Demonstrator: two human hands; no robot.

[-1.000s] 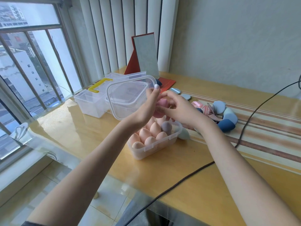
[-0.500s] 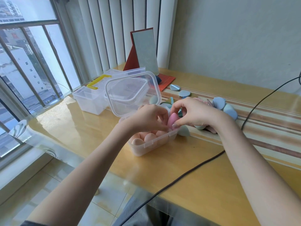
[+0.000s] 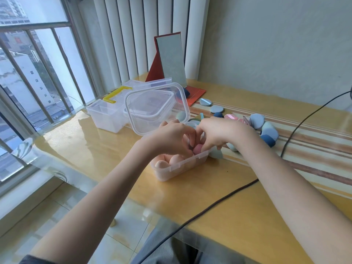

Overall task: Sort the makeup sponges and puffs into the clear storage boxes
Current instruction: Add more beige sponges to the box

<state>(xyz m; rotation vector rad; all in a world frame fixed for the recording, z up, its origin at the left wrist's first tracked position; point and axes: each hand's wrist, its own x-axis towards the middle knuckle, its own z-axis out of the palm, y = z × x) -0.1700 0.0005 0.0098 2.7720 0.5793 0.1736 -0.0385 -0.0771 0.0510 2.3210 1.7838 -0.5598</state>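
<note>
A small clear storage box [image 3: 187, 165] stands on the table, its hinged lid [image 3: 156, 109] raised behind it. Several peach egg-shaped sponges [image 3: 176, 159] fill its left part. A pink sponge [image 3: 197, 149] sits at the box's right end, low between my fingertips. My left hand [image 3: 171, 138] and my right hand [image 3: 217, 132] meet over the box, and the curled fingers of both pinch this pink sponge. Blue and grey puffs [image 3: 269, 131] lie loose on the striped mat to the right. One pale green sponge [image 3: 216, 154] rests against the box's right side.
A larger clear box with a yellow handle [image 3: 106, 115] stands at the back left. A red-backed standing mirror [image 3: 171, 60] leans near the blinds. A dark cable [image 3: 209, 206] crosses the table in front of the box. The table's near-left edge borders the window.
Both hands have come down from above the box with the pink sponge, which now sits low inside the box's right end. The lid stays raised.
</note>
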